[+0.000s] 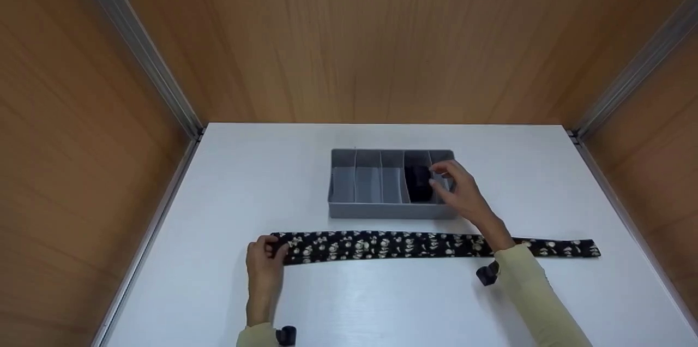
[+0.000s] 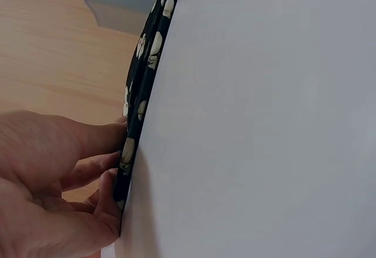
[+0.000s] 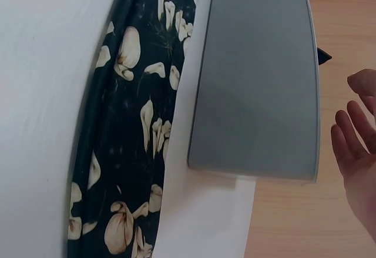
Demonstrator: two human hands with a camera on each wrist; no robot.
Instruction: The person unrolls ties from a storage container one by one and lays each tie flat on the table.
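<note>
A long folded strip of dark fabric with pale flowers (image 1: pixel 362 245) lies across the white table. At its left end my left hand (image 1: pixel 265 259) grips the fabric, fingers curled at the edge; the left wrist view shows the fingertips against the floral strip (image 2: pixel 144 76). Beyond the strip stands a grey divided tray (image 1: pixel 381 210). One compartment, second from the right, holds a black bundle (image 1: pixel 418 183), its kind unclear. My right hand (image 1: pixel 461 191) hovers over the tray's right end, thumb and fingers apart beside the bundle. In the right wrist view this hand (image 3: pixel 358 146) holds nothing visible.
Wooden panels (image 1: pixel 381 36) rise behind the white table (image 1: pixel 262 172) and on both sides, with metal rails (image 1: pixel 147 47) at the corners. The right forearm crosses above the strip. Small black devices (image 1: pixel 487 274) sit at both wrists.
</note>
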